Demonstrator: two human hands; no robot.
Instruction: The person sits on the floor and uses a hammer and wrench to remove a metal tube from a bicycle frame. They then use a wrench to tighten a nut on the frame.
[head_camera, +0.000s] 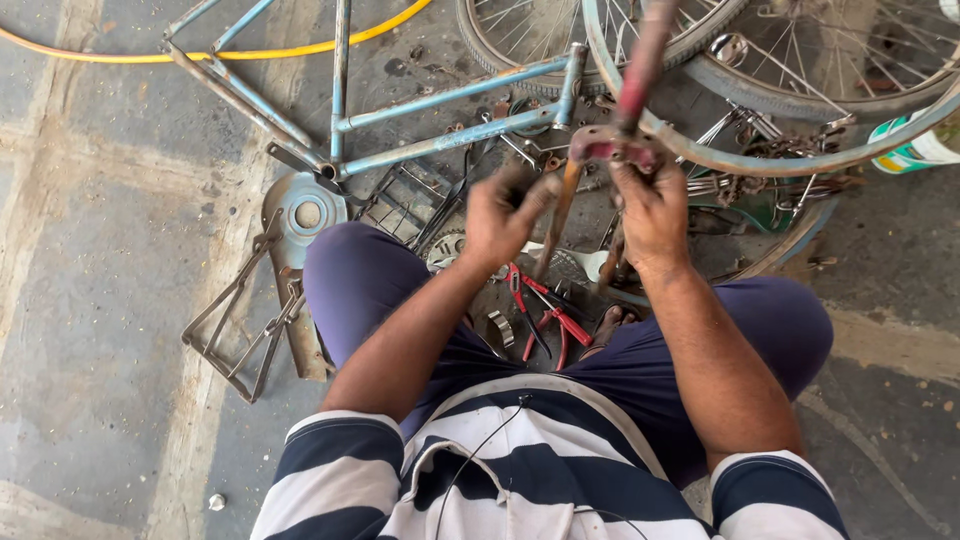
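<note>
Fingers of the left hand (505, 215) are curled together around the top of a wooden-handled tool (557, 225), which slants down toward the floor. Fingers of the right hand (652, 205) clamp on a reddish metal bracket (610, 148) at the foot of a red bicycle fork (640, 70), just beside a wheel rim (760, 160). Red-handled pliers (545, 315) lie on the floor between the knees, near a pale blue bicycle frame (450, 95).
</note>
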